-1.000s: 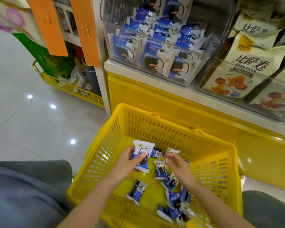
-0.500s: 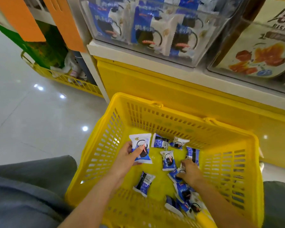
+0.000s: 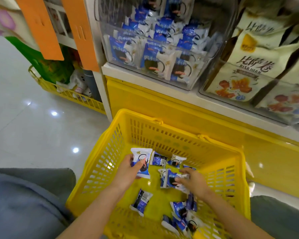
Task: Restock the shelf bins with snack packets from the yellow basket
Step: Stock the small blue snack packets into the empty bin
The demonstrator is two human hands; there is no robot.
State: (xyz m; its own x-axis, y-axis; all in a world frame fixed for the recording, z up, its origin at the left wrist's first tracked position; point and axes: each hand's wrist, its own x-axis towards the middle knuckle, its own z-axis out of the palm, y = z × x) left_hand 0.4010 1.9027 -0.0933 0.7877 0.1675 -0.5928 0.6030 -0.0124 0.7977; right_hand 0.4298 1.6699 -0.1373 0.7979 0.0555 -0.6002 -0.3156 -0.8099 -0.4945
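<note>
My left hand (image 3: 128,171) grips the held packet (image 3: 141,162), thumb curled across its printed face and fingers behind. The packet's long axis runs away from the hand toward the shelf, its crimped white end pointing that way and its blue front facing me. It hangs over the near-left part of the yellow basket (image 3: 100,171), whose slotted wall is just left of that hand.

Just beyond my right hand (image 3: 194,181) is a second packet (image 3: 170,181), face toward me, its long axis also running toward the shelf. The fingers lie over its right edge, but they are smeared by motion and I cannot tell whether they pinch it or only touch it.

Between and beyond the two hands, two small packets (image 3: 158,158) lie tilted against the far wall. One loose packet (image 3: 141,200) lies slantwise below my left wrist. A heap of packets (image 3: 179,218) lies under my right forearm, partly covered by it, so I can't count them.

Above both hands, the clear shelf bin (image 3: 195,78) holds matching blue packets standing on end. To its right, a neighbouring bin (image 3: 212,95) of cream-coloured bags is cut off by the frame edge.
</note>
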